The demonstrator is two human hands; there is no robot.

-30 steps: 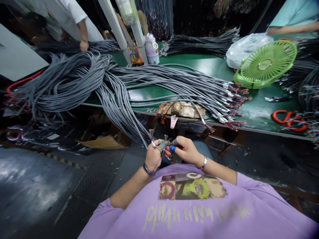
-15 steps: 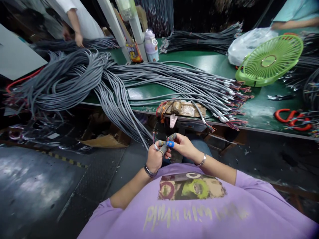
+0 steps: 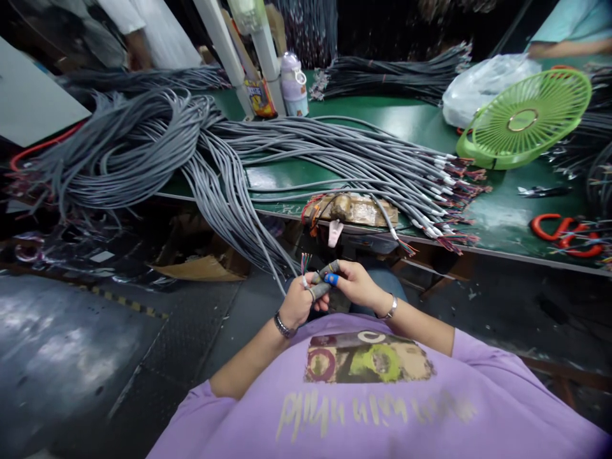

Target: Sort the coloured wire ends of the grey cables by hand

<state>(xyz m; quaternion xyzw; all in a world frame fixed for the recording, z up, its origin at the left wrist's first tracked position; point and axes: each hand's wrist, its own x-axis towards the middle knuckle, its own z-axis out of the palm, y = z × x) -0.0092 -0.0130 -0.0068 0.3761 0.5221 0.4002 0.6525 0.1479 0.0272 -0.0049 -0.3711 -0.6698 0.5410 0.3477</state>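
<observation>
Head view: the left hand (image 3: pixel 294 305) is curled, its fingers closed around a white-collared cable end (image 3: pixel 305 279), whose fan of fine, multicoloured wires (image 3: pixel 306 260) stands up above the grip, in front of the torso and below the near edge of the glossy green tabletop (image 3: pixel 401 121). Meeting it, the right hand (image 3: pixel 358 285) has its thumb and forefinger drawn nearly together at the left fingertips; the grey finger sleeves (image 3: pixel 319 292) and a bright blue wrap (image 3: pixel 331 279) crowd that spot, so I cannot tell whether anything is pinched there. A loose bundle of grey-sheathed cables (image 3: pixel 234 197) slopes off the tabletop towards the left hand. Good handling here, I judge, means gripping firmly just below the collar to stop twisting, keeping the right fingertips light, holding the upright wires clear, and leaving slack so the bundle's weight cannot tug.
</observation>
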